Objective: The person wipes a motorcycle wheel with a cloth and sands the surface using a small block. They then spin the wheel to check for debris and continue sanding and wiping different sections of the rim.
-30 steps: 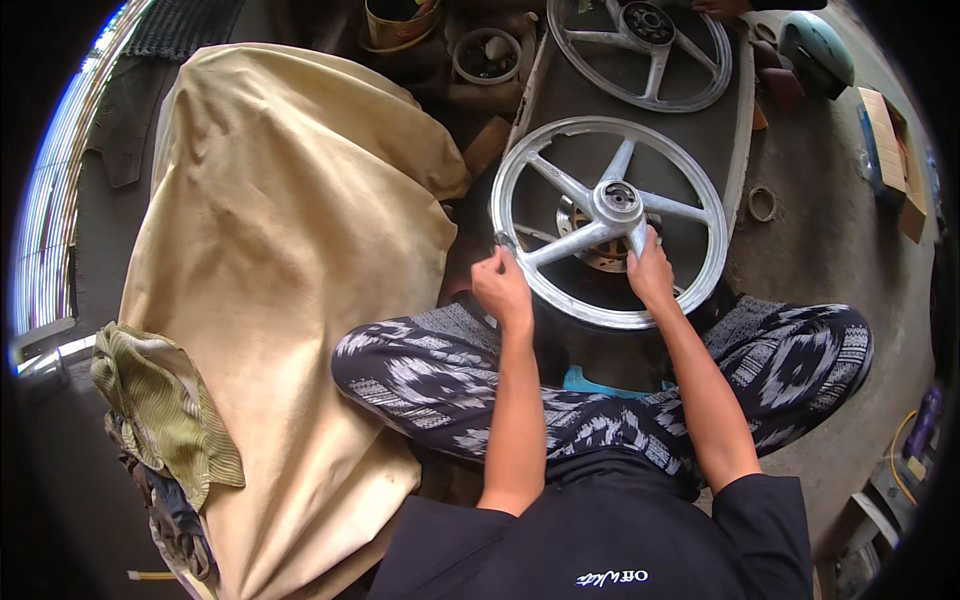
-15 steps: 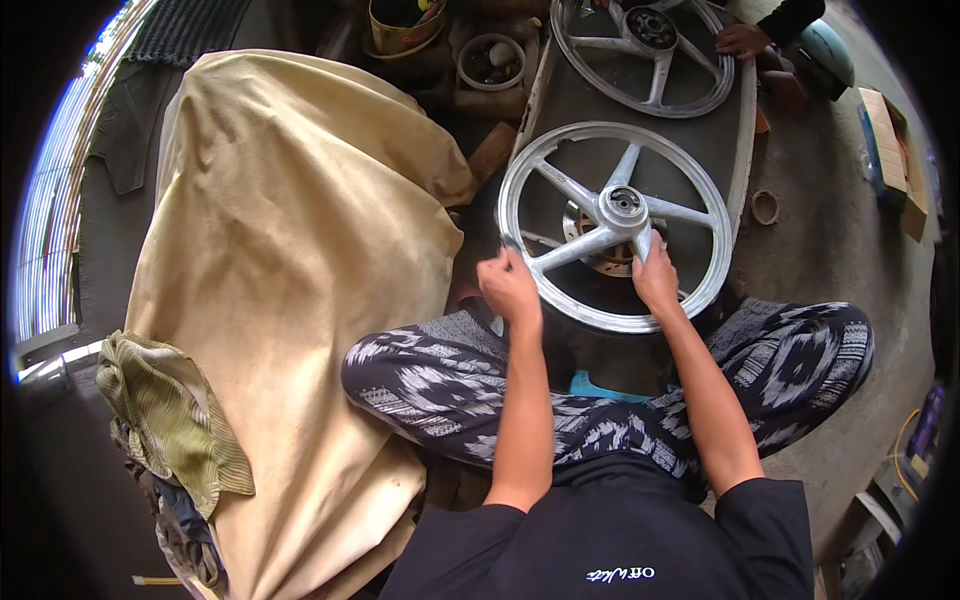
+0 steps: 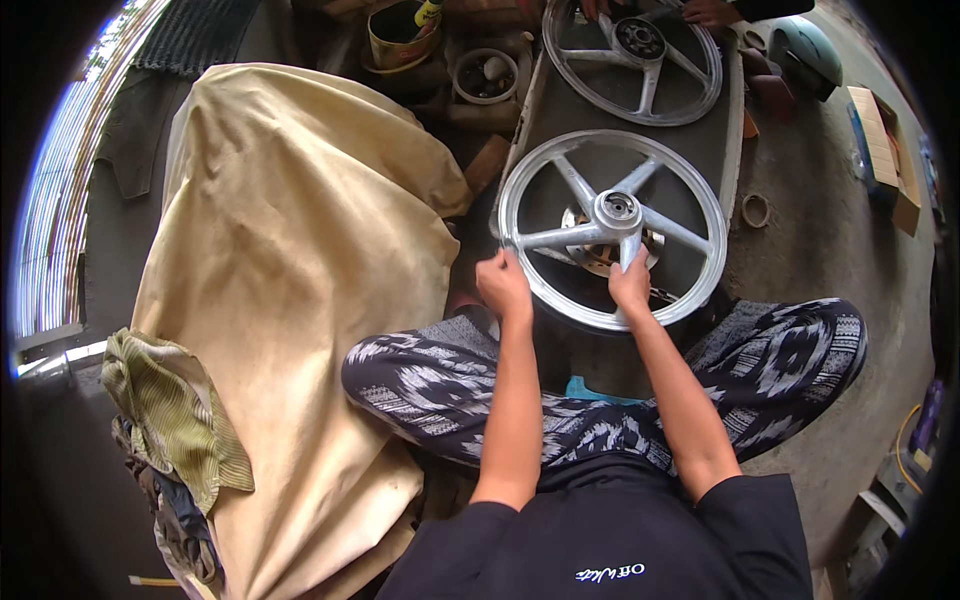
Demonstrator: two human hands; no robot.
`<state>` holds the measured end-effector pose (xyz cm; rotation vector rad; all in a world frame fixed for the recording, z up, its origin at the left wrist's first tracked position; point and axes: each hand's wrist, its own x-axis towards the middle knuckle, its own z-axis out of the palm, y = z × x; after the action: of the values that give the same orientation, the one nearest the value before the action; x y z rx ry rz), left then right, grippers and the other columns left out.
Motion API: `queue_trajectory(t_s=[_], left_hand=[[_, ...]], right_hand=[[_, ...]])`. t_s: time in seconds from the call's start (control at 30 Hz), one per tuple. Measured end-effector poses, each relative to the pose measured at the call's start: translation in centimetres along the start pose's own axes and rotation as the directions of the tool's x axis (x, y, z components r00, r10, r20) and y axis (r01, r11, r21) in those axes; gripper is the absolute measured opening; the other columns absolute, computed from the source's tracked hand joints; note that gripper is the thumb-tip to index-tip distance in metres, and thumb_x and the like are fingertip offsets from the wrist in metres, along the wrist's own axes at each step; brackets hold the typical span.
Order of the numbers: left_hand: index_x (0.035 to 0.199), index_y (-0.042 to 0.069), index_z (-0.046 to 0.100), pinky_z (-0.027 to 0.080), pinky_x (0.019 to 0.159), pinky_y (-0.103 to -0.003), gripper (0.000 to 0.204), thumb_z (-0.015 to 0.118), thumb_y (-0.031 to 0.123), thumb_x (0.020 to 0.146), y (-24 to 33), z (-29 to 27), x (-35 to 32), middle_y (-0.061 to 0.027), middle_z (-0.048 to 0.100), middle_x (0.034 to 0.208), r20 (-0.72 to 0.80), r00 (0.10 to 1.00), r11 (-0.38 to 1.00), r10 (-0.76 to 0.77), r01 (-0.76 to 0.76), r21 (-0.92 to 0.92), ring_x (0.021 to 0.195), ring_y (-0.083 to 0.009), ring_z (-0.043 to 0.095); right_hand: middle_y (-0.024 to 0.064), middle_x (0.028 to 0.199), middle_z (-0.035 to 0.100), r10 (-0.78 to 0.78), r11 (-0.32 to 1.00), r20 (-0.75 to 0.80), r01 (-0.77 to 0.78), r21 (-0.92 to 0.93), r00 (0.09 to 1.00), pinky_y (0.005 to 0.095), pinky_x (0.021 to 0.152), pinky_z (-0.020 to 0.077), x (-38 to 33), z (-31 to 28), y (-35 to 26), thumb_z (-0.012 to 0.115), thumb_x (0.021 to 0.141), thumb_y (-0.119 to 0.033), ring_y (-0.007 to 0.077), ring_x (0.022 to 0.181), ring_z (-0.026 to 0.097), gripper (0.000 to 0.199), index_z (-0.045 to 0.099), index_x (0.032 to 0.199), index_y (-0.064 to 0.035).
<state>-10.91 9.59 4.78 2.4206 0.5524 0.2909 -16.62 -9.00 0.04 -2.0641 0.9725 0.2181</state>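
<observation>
A silver five-spoke motorcycle wheel rim (image 3: 683, 232) lies in front of me, hub facing up. My right hand (image 3: 630, 287) is wrapped round the spoke nearest me, just below the hub. At the left edge of the rim, my left hand (image 3: 503, 285) is closed with its fingertips against the metal. Whatever it pinches is too small and hidden to make out. Beneath the hub shows a brake disc (image 3: 597, 262), partly covered by the spokes. Farther off, a second silver wheel (image 3: 648, 88) has a co-worker's hands (image 3: 710, 12) at its far side.
Under the wheels is a long grey tray (image 3: 733, 150). A tan cloth cover (image 3: 300, 250) drapes a bulky shape on my left, with a striped green cloth (image 3: 175, 410) beside it. A bucket (image 3: 400, 45) and a white tub (image 3: 485, 78) stand beyond. On the right are a ring (image 3: 756, 210) and a cardboard box (image 3: 885, 155).
The near wheel has turned a little clockwise, my right hand moving left with its spoke. My left hand stays at the rim's left edge. The co-worker's hand has shifted farther away along the other wheel.
</observation>
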Motion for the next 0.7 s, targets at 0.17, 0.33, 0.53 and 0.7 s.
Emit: queue_trajectory(t_s=[0.17, 0.33, 0.53, 0.7], left_hand=[[0.085, -0.004, 0.073, 0.05, 0.077, -0.047, 0.034, 0.065, 0.029, 0.087, -0.2, -0.4, -2.6, -0.0266, 0.066, 0.084, 0.019, 0.998, 0.998, 0.061, -0.061, 0.005, 0.082, -0.0433, 0.065], [0.087, -0.002, 0.074, 0.05, 0.077, -0.048, 0.033, 0.065, 0.03, 0.086, 0.8, 0.1, -2.7, -0.0274, 0.066, 0.084, -0.009, 1.0, 1.0, 0.008, -0.008, 0.005, 0.082, -0.0438, 0.065], [0.091, 0.0, 0.075, 0.05, 0.075, -0.049, 0.032, 0.064, 0.03, 0.087, 1.3, 0.4, 3.5, -0.027, 0.067, 0.085, 0.106, 0.994, 0.999, 0.01, -0.014, 0.038, 0.08, -0.0439, 0.064], [0.088, -0.002, 0.075, 0.047, 0.076, -0.051, 0.029, 0.065, 0.025, 0.086, 0.9, -0.1, -5.1, -0.0261, 0.064, 0.084, -0.047, 0.999, 0.999, -0.013, 0.011, -0.05, 0.084, -0.0419, 0.063]], right_hand=[[0.0299, 0.136, 0.05, 0.187, 0.974, -0.061, -0.177, 0.142, 0.98, 0.0495, 0.104, 0.0419, -1.5, 1.6, -1.2, 0.064, 0.085, -0.015, 0.0442, 0.123, 0.053, 0.075, 0.024, 0.147, 0.0004], [0.0298, 0.138, 0.048, 0.19, 0.962, -0.034, -0.179, 0.204, 0.981, 0.0486, 0.106, 0.0406, -1.0, 1.2, -1.2, 0.064, 0.084, -0.016, 0.0439, 0.127, 0.05, 0.072, 0.029, 0.145, 0.0019], [0.0301, 0.135, 0.051, 0.179, 0.957, -0.039, -0.165, 0.238, 0.983, 0.0482, 0.105, 0.0415, -1.0, 2.4, -1.6, 0.064, 0.083, -0.015, 0.0438, 0.124, 0.052, 0.07, 0.032, 0.143, 0.0028], [0.0306, 0.131, 0.054, 0.182, 0.965, -0.06, -0.167, 0.203, 0.981, 0.0484, 0.103, 0.0431, -0.1, 1.8, 0.1, 0.065, 0.083, -0.016, 0.0442, 0.122, 0.054, 0.072, 0.031, 0.144, 0.0026]])
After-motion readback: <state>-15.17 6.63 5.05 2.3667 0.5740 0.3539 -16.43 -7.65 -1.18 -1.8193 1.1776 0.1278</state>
